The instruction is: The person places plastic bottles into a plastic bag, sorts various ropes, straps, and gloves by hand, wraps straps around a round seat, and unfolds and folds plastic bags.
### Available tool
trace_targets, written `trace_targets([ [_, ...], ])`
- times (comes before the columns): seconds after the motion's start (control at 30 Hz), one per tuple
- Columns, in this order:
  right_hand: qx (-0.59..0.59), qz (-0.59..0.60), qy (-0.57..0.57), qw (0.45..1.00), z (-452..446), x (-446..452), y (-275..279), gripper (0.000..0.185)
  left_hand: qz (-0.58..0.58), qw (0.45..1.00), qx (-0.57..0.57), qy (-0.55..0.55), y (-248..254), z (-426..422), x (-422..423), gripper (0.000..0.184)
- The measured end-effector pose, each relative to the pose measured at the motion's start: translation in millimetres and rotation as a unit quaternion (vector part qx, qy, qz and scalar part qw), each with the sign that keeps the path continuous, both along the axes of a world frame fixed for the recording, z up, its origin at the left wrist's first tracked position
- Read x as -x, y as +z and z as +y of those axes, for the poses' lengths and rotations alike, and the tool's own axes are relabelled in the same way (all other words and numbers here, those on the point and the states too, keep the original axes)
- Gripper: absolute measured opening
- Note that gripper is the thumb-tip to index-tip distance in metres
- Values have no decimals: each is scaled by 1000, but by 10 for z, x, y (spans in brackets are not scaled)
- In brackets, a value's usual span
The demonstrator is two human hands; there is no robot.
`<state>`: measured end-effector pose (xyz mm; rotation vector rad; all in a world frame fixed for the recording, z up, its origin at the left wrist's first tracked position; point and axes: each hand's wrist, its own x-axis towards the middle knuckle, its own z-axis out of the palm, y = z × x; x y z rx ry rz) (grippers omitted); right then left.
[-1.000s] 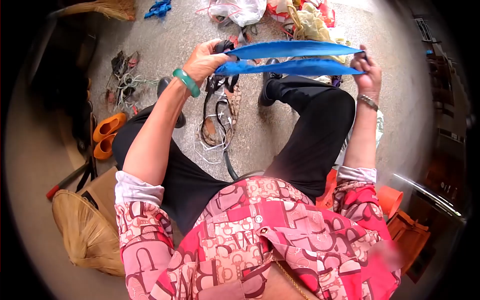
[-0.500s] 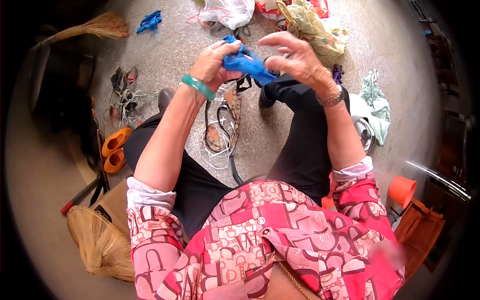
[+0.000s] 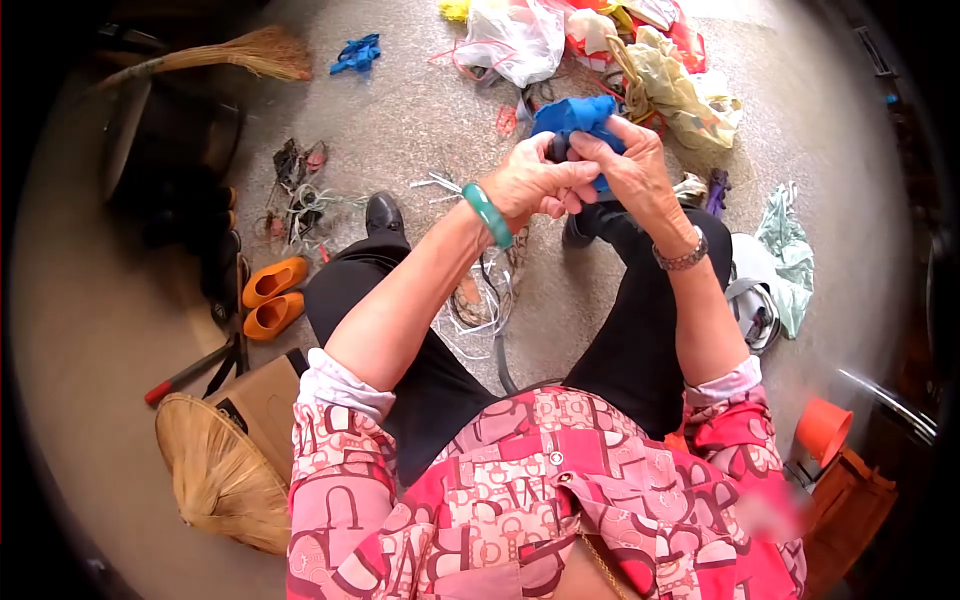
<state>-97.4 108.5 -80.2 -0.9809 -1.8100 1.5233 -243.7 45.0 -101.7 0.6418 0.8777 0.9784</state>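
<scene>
A crumpled piece of thin blue material is held up in front of my knees; whether it is a cloth or a bag I cannot tell. My left hand, with a green bangle at the wrist, grips its lower left side with bent fingers. Pinching its right side is my right hand, a watch on that wrist. The fingertips of both hands meet below the blue bunch. Something small and dark shows by my left thumb. On the floor beneath lie white strings and a dark strap.
Plastic bags and a beige bag lie ahead. Another blue bundle is near a broom. Orange shoes and a straw hat are at left. A pale green bag and orange bucket are at right.
My right hand, raised apart from the blue material before, now pinches it beside my left hand. The blue material has turned and bunched upward. The whole view has shifted slightly.
</scene>
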Motion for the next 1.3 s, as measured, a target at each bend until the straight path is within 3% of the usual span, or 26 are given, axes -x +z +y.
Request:
trace_targets([
  [0.1, 58, 26, -59, 996, 48, -30, 73, 14, -85, 996, -2, 6, 57, -4, 22, 8],
  [0.2, 114, 21, -114, 987, 98, -132, 120, 16, -91, 994, -32, 45, 47, -38, 85, 9],
  [0.33, 217, 119, -217, 944, 243, -336, 194, 18, -15, 982, -63, 178, 100, -11, 298, 10],
  [0.4, 225, 210, -223, 925, 349, -478, 169, 17, -33, 962, -106, 251, 123, 17, 623, 5],
  [0.47, 262, 279, -191, 904, 506, -745, 54, 13, 7, 922, -109, 371, 189, -14, 940, 5],
  [0.57, 278, 298, -178, 896, 536, -802, 59, 17, 138, 863, -136, 466, 260, -125, 1164, 10],
  [0.67, 286, 293, -144, 901, 535, -762, 49, 27, 223, 886, -167, 369, 272, -136, 1051, 11],
  [0.8, 283, 303, -87, 906, 554, -682, 138, 45, 254, 917, -174, 255, 204, -47, 935, 12],
  [0.9, 266, 311, -92, 908, 563, -680, 192, 53, 261, 910, -139, 289, 142, 2, 1050, 11],
  [1.0, 261, 336, -100, 899, 587, -776, 185, 43, 197, 915, -120, 330, 16, 34, 1218, 12],
  [1.1, 228, 351, -144, 897, 633, -1001, 276, 20, 202, 909, -104, 351, -28, 88, 1322, 15],
  [1.2, 101, 285, -69, 951, 718, -1680, 458, 24, 236, 901, -102, 348, -84, 164, 1364, 16],
  [1.27, -13, 249, -276, 928, 453, -1737, 1020, 19, 221, 910, -89, 340, -162, 191, 1405, 17],
  [1.3, -69, 212, -263, 939, 382, -1917, 1180, 19, 212, 913, -83, 337, -275, 212, 1470, 17],
])
